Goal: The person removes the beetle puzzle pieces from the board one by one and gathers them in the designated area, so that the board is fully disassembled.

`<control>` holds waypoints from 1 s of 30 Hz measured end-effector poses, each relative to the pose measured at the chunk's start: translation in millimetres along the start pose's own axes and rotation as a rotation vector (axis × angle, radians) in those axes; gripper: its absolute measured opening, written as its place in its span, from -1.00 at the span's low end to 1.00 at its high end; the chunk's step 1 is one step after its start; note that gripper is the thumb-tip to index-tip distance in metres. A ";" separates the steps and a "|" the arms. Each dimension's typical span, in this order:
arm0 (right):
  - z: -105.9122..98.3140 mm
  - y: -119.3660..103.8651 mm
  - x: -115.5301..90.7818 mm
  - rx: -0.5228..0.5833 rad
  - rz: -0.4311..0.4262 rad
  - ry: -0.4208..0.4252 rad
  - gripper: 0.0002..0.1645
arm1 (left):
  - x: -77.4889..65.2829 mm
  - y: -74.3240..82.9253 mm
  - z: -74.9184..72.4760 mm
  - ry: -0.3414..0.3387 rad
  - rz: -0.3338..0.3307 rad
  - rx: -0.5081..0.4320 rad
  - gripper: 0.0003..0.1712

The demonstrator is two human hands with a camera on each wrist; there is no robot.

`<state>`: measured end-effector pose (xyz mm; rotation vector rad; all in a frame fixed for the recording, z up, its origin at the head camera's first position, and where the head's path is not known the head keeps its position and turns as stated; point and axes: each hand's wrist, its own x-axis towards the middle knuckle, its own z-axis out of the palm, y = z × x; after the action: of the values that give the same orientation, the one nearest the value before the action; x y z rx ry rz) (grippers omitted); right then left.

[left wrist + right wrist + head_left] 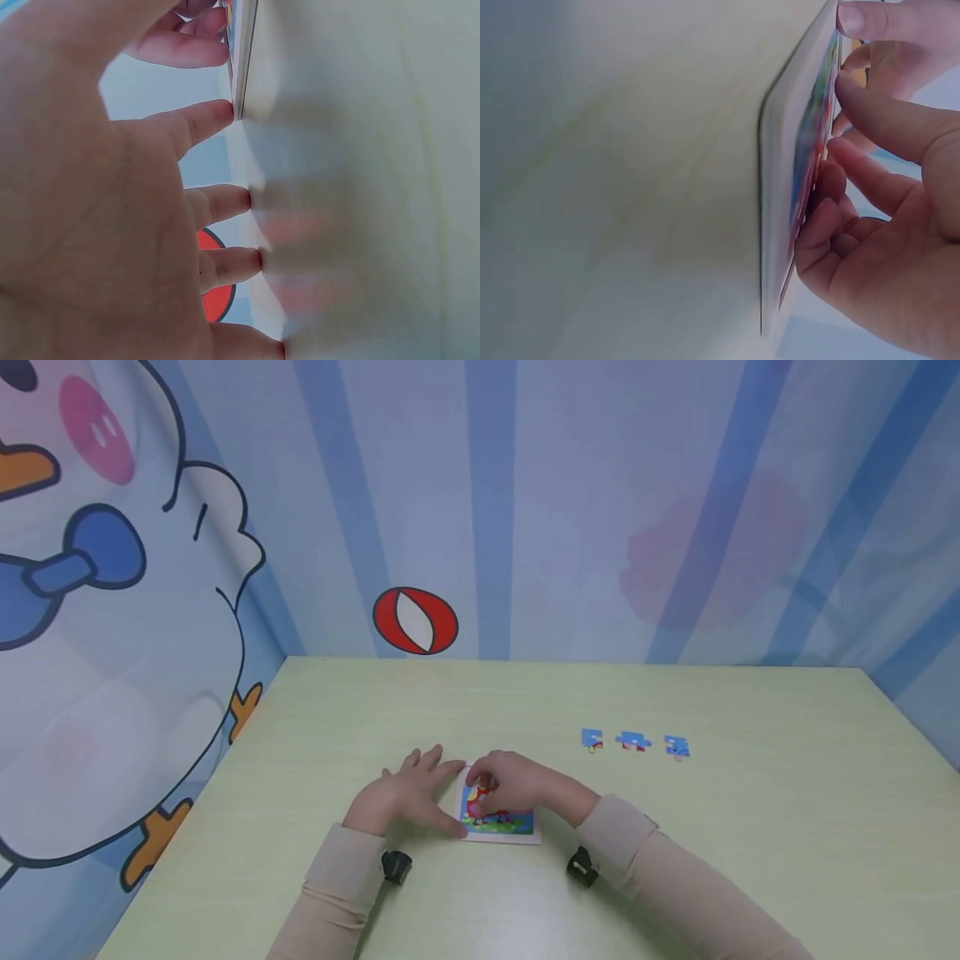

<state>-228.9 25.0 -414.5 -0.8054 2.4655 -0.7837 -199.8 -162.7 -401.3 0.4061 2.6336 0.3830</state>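
A small puzzle board (501, 839) with a pale border and a brightly coloured picture lies on the table between the hands. My left hand (408, 797) is spread flat-fingered at its left side, thumb and index fingertips touching the border. In the left wrist view, the other fingertips (232, 260) rest on the tabletop. My right hand (513, 783) reaches over the board from the right, thumb and index finger about a red and yellow puzzle piece (483, 792) at the picture's left part. Its remaining fingers are curled, seen in the right wrist view close against the picture (814, 127).
Three loose blue puzzle pieces, a left one (592, 739), a middle one (633, 741) and a right one (677, 746), lie in a row beyond the right hand. A printed cloth (570, 510) hangs behind the pale table (750, 827).
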 end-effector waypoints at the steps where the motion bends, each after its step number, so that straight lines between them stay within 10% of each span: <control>1: 0.6 -0.6 0.2 -0.009 -0.001 0.001 -0.65 | 0.2 -0.1 0.1 0.000 0.001 -0.002 0.07; 30: 4.0 -0.3 2.1 0.004 0.008 0.009 -0.64 | 0.3 1.6 -1.0 -0.010 -0.013 0.012 -0.01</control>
<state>-228.1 21.9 -417.8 -0.7919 2.4729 -0.7903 -200.2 -161.2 -400.0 0.3932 2.6286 0.3597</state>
